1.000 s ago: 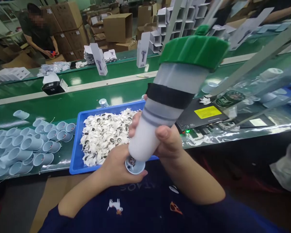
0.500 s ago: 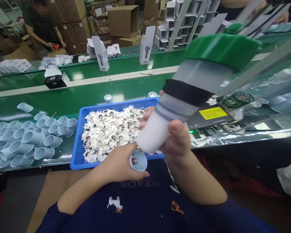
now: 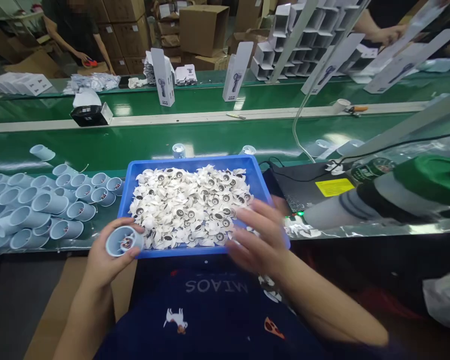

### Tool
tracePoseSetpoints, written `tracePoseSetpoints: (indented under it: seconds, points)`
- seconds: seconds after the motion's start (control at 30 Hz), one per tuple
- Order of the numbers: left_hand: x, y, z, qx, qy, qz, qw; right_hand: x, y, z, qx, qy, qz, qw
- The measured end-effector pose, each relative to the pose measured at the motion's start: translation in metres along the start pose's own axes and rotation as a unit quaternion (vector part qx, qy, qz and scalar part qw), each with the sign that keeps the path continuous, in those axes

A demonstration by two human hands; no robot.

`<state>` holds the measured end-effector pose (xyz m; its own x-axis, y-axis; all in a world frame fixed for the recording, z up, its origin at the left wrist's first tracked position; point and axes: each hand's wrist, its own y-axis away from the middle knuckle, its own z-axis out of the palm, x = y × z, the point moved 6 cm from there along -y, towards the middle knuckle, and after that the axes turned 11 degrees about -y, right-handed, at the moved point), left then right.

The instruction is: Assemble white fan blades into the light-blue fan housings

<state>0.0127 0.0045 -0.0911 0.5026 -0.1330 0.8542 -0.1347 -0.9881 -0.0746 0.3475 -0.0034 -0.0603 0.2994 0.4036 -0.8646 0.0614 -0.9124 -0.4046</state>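
Observation:
My left hand (image 3: 110,252) is wrapped round a light blue cup (image 3: 114,242), whose open end faces me and shows small reddish and metallic parts inside. It is at the front left corner of a blue tray (image 3: 125,197). Many small white bladed fan pieces (image 3: 189,205) with dark round centres fill the tray. Over the tray's right side is my right hand (image 3: 257,235), blurred, with its fingers spread and nothing visible in them. A translucent tool with a green cap (image 3: 363,200) lies to the right, hanging in or resting by a black box (image 3: 288,185).
Many light blue cups (image 3: 48,202) are piled at the left. Two cups stand behind the tray. White cartons (image 3: 164,85) line the far ledge. A person (image 3: 75,30) is at the back left; another person's hands show at the back right.
My right hand has let go of the green-capped tool, now at the right, and has moved over the tray. My left hand has moved left with the cup.

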Motion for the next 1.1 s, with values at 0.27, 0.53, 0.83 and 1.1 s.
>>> tracePoseSetpoints:
  seconds: [0.27,0.53,0.83,1.1]
  points:
    - [0.016,0.007,0.021,-0.019,-0.051,0.059,0.997,0.05,-0.042,0.087,-0.385,0.32,0.012,0.866]
    - [0.011,0.01,0.029,-0.073,-0.002,0.075,0.994,0.059,-0.066,0.098,-0.359,0.355,0.103,0.857]
    - [0.003,0.016,0.031,-0.071,-0.019,0.049,0.996,0.033,-0.04,0.084,-0.306,0.044,0.166,0.937]
    - [0.034,0.008,0.045,-0.064,-0.161,0.148,0.974,-0.008,-0.002,0.098,-0.275,-0.188,0.15,0.931]
